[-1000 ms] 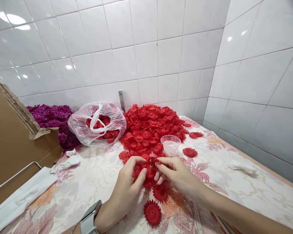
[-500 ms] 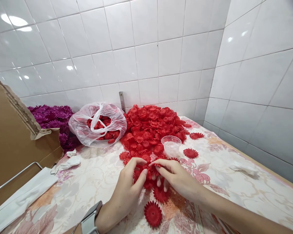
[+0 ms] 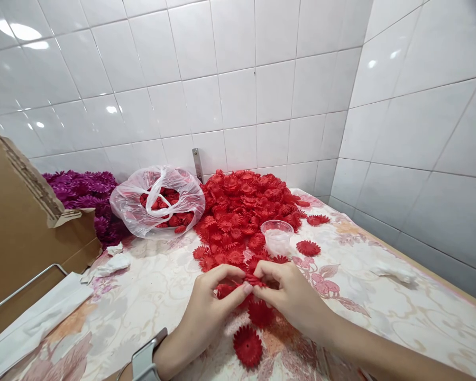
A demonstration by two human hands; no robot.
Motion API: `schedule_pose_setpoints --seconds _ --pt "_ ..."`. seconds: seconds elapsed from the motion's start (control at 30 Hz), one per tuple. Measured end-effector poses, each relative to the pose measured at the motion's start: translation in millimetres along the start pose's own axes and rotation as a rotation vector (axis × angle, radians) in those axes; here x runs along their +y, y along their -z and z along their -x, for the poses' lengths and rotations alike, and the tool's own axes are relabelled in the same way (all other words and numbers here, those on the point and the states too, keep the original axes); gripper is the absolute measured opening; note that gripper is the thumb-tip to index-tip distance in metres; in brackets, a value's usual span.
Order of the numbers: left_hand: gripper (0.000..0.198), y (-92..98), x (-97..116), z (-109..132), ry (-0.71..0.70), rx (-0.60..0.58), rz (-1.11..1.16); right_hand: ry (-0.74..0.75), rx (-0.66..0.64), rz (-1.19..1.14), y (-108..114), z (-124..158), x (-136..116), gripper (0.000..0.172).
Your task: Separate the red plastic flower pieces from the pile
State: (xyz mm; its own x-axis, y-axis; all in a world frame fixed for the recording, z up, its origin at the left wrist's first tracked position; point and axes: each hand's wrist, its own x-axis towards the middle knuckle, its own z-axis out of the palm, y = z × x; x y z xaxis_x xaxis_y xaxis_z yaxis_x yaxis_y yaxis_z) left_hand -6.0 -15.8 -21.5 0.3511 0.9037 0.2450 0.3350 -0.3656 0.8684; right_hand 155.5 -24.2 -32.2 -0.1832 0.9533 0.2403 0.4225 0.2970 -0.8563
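Note:
Between my two hands is a red artificial flower piece (image 3: 255,280) with a toothed edge. My left hand (image 3: 218,296) pinches its left side with thumb and forefinger, and a watch sits on that wrist. From the other side my right hand (image 3: 289,288) grips it between thumb and bent fingers. Below the hands a round red flower piece (image 3: 247,346) with a small centre hole lies flat. Just beyond them spreads a large heap of red flower pieces (image 3: 246,206). A clear plastic cup (image 3: 277,238) with whitish contents stands at the heap's right front.
A tied clear plastic bag (image 3: 122,203) of red pieces sits left of the heap, with a purple flower pile (image 3: 83,190) behind the cardboard box (image 3: 19,196). Crumpled white tissue (image 3: 113,264) lies on the patterned tablecloth (image 3: 154,296). Tiled walls (image 3: 238,95) bound the back and right.
My right hand's fingers have curled inward and closed on the red flower piece. My left thumb and forefinger have come together on it too. The view has shifted slightly.

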Motion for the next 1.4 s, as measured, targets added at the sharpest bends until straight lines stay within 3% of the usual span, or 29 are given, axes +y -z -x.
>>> schedule_pose_setpoints --seconds 0.23,0.4,0.5,0.7,0.87,1.0,1.13,1.23,1.4 --pt "0.013 2.2 -5.3 -5.8 0.202 -0.098 0.409 0.044 -0.025 -0.019 -0.2 -1.0 -2.0 0.024" --pt "0.023 -2.9 -8.4 -9.1 0.161 -0.187 0.632 -0.071 -0.144 -0.424 -4.4 -2.5 -2.2 0.028" --pt "0.024 -5.0 -8.4 -8.0 0.151 -0.192 0.668 -0.107 -0.135 -0.521 -7.6 -2.6 -1.4 0.033" --pt "0.027 -2.4 -5.3 -2.9 0.2 -0.151 0.553 -0.098 -0.012 -0.366 -5.0 -1.5 3.9 0.028" --pt "0.015 -1.5 -4.6 -1.7 0.147 -0.103 0.406 -0.064 -0.049 -0.389 -3.2 -1.7 4.1 0.03" --pt "0.016 -2.3 0.6 -3.0 0.174 -0.108 0.575 -0.08 -0.069 -0.533 -5.9 -1.8 0.3 0.029" --pt "0.02 -1.4 -2.8 -7.6 0.239 -0.02 0.734 -0.113 0.059 -0.647 -3.6 -4.4 -1.5 0.032" --pt "0.017 3.0 -13.2 -12.5 0.247 0.167 0.562 -0.169 0.16 -0.639 3.7 -9.9 0.4 0.031" --pt "0.022 9.9 -19.2 -14.1 -0.03 0.413 -0.088 -0.239 0.106 -0.504 9.5 -18.4 6.5 0.027"
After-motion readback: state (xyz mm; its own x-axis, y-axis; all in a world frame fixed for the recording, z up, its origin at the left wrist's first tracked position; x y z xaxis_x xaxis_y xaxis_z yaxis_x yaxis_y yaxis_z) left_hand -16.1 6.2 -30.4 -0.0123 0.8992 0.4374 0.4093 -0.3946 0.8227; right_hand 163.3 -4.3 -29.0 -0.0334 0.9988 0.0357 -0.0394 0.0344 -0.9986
